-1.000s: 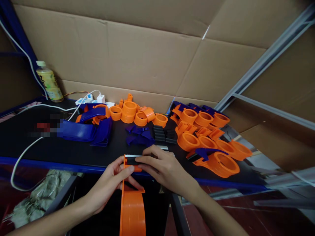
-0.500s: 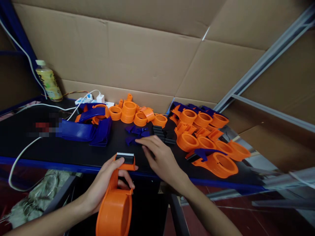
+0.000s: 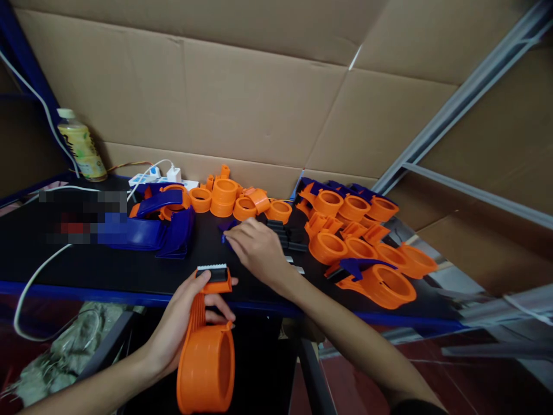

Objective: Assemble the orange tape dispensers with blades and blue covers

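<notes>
My left hand (image 3: 184, 323) grips an orange tape dispenser body (image 3: 207, 357) by its neck, at the table's front edge. Its black toothed blade (image 3: 212, 271) points up and away from me. My right hand (image 3: 254, 251) reaches over the black table top (image 3: 129, 268), fingers curled down onto a small pile of dark blue plastic pieces (image 3: 228, 229). A stack of black blade parts (image 3: 288, 236) lies just right of that hand. What the right fingers hold, if anything, is hidden.
Orange rings (image 3: 224, 196) sit at the back middle. More orange dispenser bodies (image 3: 367, 253) crowd the right side. Blue handle covers (image 3: 151, 227) are piled on the left. A drink bottle (image 3: 82, 147), a power strip (image 3: 158, 176) and white cables (image 3: 38, 271) lie at far left.
My right hand left the dispenser's blade end and moved forward to the blue pieces. My left hand turned the dispenser so its round hub faces me and lowered it slightly.
</notes>
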A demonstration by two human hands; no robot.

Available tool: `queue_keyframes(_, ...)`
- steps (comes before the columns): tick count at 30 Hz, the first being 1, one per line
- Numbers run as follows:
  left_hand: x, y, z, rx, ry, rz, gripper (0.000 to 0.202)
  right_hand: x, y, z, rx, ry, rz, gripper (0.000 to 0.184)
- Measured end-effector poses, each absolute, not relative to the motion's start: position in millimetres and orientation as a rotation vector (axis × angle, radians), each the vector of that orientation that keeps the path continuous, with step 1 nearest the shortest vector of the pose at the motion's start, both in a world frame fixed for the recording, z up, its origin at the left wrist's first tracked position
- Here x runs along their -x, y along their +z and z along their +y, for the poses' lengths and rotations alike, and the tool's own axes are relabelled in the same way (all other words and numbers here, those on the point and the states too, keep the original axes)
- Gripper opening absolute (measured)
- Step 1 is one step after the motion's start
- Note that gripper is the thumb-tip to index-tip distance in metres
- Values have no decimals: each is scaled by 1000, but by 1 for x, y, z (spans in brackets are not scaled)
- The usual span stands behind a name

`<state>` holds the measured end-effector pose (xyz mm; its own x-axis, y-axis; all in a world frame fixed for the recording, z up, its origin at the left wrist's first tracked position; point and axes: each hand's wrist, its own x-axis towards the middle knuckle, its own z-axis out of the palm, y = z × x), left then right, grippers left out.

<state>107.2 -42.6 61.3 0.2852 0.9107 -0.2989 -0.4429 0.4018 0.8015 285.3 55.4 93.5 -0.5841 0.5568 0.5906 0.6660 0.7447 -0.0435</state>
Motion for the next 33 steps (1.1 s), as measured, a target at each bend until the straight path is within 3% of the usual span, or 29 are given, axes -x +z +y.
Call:
queue_keyframes(5,-104,59,-44,-540,1063,792,47,-285,99,12,920,186,-1974,13)
queue_keyframes(10,-102,56,-42,-402,1029,791,35,-286,95,-1,844,541,-2052,26)
queue_keyframes(16,-104,57,-40,-477,969,841,37,-303,107,14,860,897,-2142,21)
queue_keyframes(20,-104,55,-40,-519,946,825,41,-309,119,11,882,812,-2272,42)
queue_keyframes(25,-102,58,-40,-442,932,778,41,-304,108,1,782,692,-2190,33)
queue_keyframes(33,-102,63,-47,-506,893,746,46,-298,81,-9,785,615,-2031,37)
